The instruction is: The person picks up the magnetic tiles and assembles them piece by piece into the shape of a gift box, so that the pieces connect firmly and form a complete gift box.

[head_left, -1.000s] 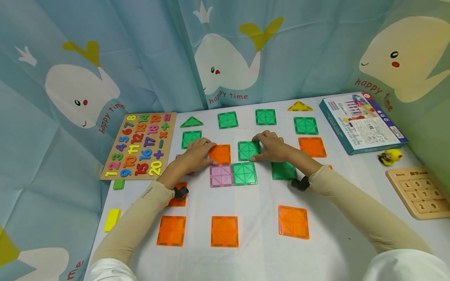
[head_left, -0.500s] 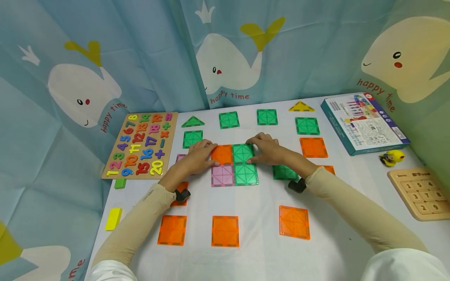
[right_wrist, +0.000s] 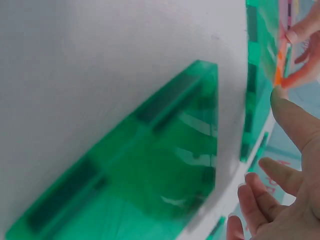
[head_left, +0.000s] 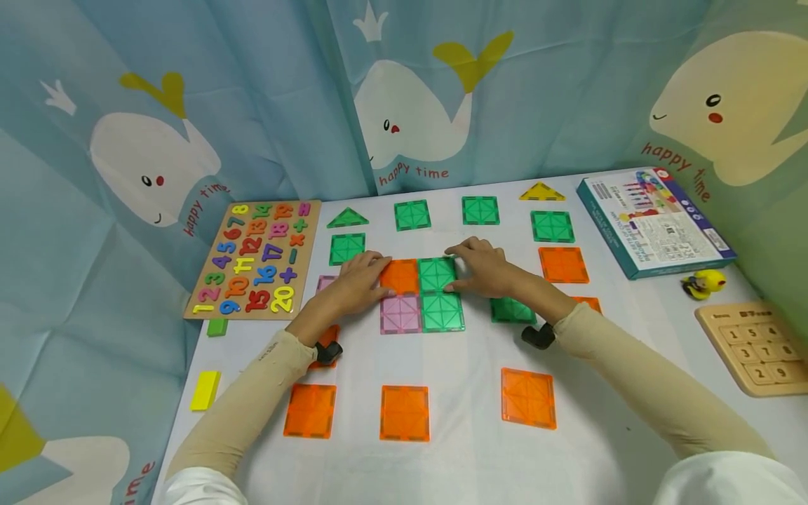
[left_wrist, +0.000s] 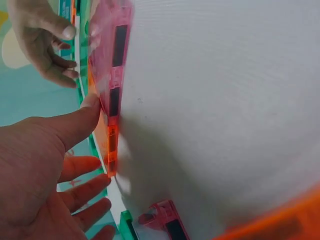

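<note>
Four-square block of see-through magnetic tiles lies flat mid-table: an orange magnetic tile (head_left: 400, 275) and a green magnetic tile (head_left: 437, 274) behind, a pink tile (head_left: 400, 313) and another green tile (head_left: 442, 311) in front. My left hand (head_left: 360, 284) holds the orange tile's left side, thumb at the near corner, fingertips at the far one. From the right, my right hand (head_left: 482, 270) holds the back green tile between thumb and index finger. In the left wrist view the thumb of the left hand (left_wrist: 45, 170) touches near the pink-orange seam.
Single tiles surround the block, among them a green square (head_left: 513, 310) by the right forearm and an orange square (head_left: 404, 414) in front. A number board (head_left: 303, 266) lies left; a box (head_left: 663, 217), toy figure (head_left: 703, 282) and wooden number board (head_left: 754, 347) lie right.
My right hand has slid the back green tile left until it meets the orange tile, closing the gap between them. My left hand has stayed at the orange tile.
</note>
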`<state>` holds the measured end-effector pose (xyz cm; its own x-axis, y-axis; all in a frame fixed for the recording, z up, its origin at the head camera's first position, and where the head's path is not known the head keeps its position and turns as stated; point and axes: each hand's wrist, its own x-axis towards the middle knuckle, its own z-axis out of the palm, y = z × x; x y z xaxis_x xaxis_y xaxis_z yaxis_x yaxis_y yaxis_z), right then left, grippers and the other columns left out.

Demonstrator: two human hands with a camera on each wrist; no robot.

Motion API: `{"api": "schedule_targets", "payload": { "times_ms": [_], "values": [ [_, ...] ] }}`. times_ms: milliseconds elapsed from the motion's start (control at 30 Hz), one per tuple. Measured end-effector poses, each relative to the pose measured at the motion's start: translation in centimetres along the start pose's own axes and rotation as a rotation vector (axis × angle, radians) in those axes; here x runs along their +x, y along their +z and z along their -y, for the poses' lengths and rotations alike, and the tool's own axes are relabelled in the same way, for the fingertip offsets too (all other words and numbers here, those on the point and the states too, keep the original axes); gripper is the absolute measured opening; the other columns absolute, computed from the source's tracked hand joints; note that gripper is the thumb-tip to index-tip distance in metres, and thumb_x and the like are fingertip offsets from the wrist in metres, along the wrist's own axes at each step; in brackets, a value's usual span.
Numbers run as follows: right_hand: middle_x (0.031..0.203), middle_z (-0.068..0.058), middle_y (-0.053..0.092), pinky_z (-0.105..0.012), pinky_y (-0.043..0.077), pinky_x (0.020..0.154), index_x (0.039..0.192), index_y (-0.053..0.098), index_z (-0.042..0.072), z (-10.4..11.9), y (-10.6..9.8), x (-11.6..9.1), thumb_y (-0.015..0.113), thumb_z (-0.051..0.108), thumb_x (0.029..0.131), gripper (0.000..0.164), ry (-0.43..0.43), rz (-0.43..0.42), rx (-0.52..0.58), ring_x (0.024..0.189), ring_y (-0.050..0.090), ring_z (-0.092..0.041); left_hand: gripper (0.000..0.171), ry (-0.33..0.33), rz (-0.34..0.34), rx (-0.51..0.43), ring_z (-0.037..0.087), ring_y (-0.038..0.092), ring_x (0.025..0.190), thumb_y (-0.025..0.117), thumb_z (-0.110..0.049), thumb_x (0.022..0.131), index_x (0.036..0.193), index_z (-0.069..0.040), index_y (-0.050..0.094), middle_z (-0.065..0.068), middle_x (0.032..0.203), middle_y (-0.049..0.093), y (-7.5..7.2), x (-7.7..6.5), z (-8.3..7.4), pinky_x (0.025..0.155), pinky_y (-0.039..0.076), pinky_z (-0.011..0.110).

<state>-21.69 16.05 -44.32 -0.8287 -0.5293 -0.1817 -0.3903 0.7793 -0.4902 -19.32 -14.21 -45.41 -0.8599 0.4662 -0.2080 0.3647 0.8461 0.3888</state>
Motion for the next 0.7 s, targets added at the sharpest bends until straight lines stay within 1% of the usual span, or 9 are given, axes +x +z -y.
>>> {"api": "schedule_targets", "payload": {
  "times_ms": [133, 300, 433, 567, 633, 700],
  "values": [
    [0.150, -0.024, 0.044, -0.058, 0.035, 0.099, 0.153, 0.051, 0.006, -0.2, -0.8, -1.2, 0.083, 0.037, 0.093, 0.075, 0.004, -0.026, -0.003, 0.134, 0.041, -0.044, 0.074, -0.009, -0.018, 0.013, 0.036, 0.028, 0.154, 0.064, -0.045, 0.105, 0.163, -0.007, 0.038, 0.015, 0.162, 0.039, 0.1, -0.5, 0.2, 0.127, 0.022, 0.055],
    [0.151, -0.025, 0.044, -0.060, 0.036, 0.100, 0.154, 0.049, 0.005, -0.9, -1.7, -3.6, 0.082, 0.039, 0.094, 0.076, 0.023, -0.041, -0.022, 0.133, 0.042, -0.045, 0.074, 0.002, -0.043, 0.022, 0.039, 0.027, 0.156, 0.064, -0.044, 0.105, 0.164, -0.008, 0.037, 0.017, 0.164, 0.038, 0.0, -1.8, 0.2, 0.128, 0.020, 0.059],
    [0.150, -0.026, 0.045, -0.063, 0.038, 0.104, 0.154, 0.050, 0.004, -1.4, -2.0, -6.1, 0.082, 0.040, 0.094, 0.076, 0.020, -0.057, -0.011, 0.132, 0.043, -0.045, 0.073, 0.020, -0.070, 0.047, 0.038, 0.027, 0.156, 0.064, -0.042, 0.106, 0.164, -0.009, 0.037, 0.017, 0.166, 0.036, 0.0, -3.4, 0.2, 0.128, 0.020, 0.060],
    [0.145, -0.026, 0.049, -0.065, 0.042, 0.107, 0.152, 0.051, 0.003, -1.6, -1.7, -8.8, 0.083, 0.036, 0.093, 0.075, 0.011, -0.079, 0.006, 0.129, 0.048, -0.045, 0.071, 0.049, -0.115, 0.055, 0.038, 0.033, 0.154, 0.067, -0.039, 0.105, 0.162, -0.007, 0.041, 0.017, 0.164, 0.039, 0.0, -5.4, -0.2, 0.127, 0.025, 0.058],
    [0.143, -0.026, 0.051, -0.065, 0.044, 0.106, 0.151, 0.052, 0.004, -1.5, -1.4, -10.1, 0.084, 0.037, 0.092, 0.074, 0.023, -0.087, 0.015, 0.127, 0.049, -0.044, 0.069, 0.064, -0.135, 0.056, 0.038, 0.037, 0.151, 0.068, -0.038, 0.104, 0.160, -0.006, 0.043, 0.017, 0.161, 0.043, 0.2, -6.4, -0.6, 0.126, 0.028, 0.058],
    [0.142, -0.025, 0.052, -0.065, 0.044, 0.106, 0.150, 0.053, 0.005, -1.4, -1.0, -11.4, 0.084, 0.039, 0.092, 0.074, 0.042, -0.088, 0.026, 0.126, 0.050, -0.043, 0.067, 0.078, -0.139, 0.055, 0.038, 0.040, 0.150, 0.069, -0.036, 0.104, 0.159, -0.006, 0.045, 0.017, 0.159, 0.045, 0.4, -7.4, -0.9, 0.125, 0.030, 0.058]
  ]
}}
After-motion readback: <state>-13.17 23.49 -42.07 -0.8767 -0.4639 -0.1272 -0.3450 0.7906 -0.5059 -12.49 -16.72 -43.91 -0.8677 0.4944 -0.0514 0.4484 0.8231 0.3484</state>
